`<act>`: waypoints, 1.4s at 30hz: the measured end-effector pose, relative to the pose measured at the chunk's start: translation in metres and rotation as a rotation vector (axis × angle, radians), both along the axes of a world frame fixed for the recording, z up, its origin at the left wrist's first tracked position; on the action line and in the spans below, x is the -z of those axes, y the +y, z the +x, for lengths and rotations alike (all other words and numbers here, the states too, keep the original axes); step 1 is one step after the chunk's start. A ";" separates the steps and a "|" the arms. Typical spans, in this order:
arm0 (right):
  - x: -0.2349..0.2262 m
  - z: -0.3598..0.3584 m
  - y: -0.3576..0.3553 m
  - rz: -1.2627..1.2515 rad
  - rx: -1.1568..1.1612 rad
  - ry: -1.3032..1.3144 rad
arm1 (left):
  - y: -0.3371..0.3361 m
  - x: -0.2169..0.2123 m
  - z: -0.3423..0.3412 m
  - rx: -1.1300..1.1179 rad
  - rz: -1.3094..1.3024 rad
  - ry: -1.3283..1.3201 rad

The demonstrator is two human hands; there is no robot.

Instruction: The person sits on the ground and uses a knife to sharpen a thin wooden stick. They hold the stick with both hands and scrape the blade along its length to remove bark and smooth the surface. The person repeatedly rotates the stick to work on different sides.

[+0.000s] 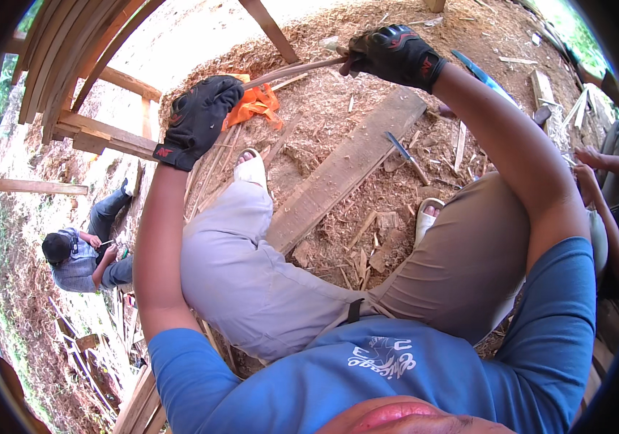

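Note:
Both my hands wear black work gloves and are stretched far out in front of me. A thin, pale wooden strip (295, 70) spans between them, slightly bowed. My left hand (201, 116) is closed around its left end. My right hand (395, 56) grips the other end, with a short stub of it or of another piece showing by the fingers. Under the strip, next to my left hand, lies a crumpled orange cloth (255, 107). A wide wooden plank (346, 166) runs across the ground between my feet, and a knife (407, 158) with a dark blade lies at its right edge.
Stacked boards on a wooden frame (118, 79) stand at the upper left. A long blue object (481, 72) lies right of my right forearm. Wood chips and offcuts (378, 239) litter the ground. One person (82, 253) sits at left, another person's hands (590, 163) show at right.

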State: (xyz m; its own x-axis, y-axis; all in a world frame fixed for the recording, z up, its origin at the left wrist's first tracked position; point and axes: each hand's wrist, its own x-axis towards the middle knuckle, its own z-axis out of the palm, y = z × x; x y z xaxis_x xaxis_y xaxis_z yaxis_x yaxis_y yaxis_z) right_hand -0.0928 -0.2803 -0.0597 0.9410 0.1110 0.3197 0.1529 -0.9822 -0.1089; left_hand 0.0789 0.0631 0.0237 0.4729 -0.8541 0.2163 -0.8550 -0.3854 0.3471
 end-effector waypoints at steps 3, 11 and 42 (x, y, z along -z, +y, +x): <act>0.011 0.001 -0.007 0.006 -0.108 -0.122 | 0.003 -0.010 -0.015 -0.073 -0.028 0.168; 0.014 0.000 -0.010 0.010 -0.063 -0.079 | 0.009 -0.016 -0.032 0.037 -0.054 0.403; -0.017 -0.012 0.045 -0.057 -0.028 -0.026 | -0.017 -0.044 -0.103 -0.061 0.242 -0.121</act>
